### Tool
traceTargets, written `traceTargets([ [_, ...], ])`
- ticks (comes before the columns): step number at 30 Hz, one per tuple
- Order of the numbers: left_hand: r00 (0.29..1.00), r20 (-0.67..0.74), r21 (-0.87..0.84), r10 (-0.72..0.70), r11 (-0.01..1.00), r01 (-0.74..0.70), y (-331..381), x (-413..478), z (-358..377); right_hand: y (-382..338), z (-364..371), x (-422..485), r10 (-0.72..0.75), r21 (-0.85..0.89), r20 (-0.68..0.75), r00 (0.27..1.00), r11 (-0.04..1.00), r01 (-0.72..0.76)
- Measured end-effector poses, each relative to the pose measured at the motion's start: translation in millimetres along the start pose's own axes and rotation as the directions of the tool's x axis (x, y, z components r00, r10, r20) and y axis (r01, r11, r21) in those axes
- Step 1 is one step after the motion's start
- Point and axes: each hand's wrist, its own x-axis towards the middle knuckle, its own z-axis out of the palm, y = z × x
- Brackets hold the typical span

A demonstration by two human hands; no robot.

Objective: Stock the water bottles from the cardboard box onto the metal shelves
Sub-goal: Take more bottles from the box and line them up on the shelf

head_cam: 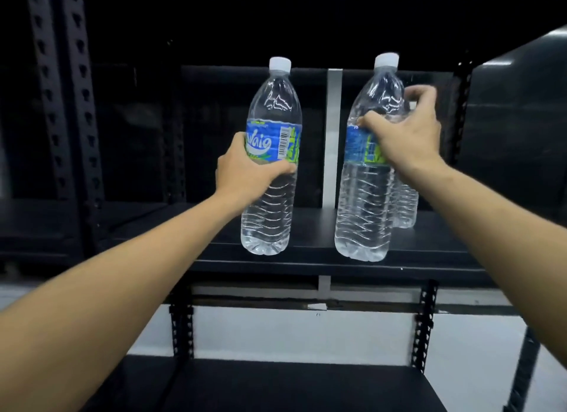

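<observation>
round two bottles (271,105) (363,203): left hand (245,172); right hand (405,138)

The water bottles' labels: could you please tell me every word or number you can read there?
"Waig": white letters on the blue label of the left bottle, partly behind the left hand.
Small print and barcode digits there: too small.
Right bottle label: blurred, partly behind the right hand; unreadable.
</observation>
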Motion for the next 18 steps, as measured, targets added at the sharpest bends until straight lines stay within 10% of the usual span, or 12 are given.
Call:
traceTargets([
  [18,0.990,-0.089,-0.007,-0.108,0.994,0.108,-54.6,48.7,39.1,58.9,65.6,41.5,0.014,0.062,0.107,0.994,0.998,-0.021],
])
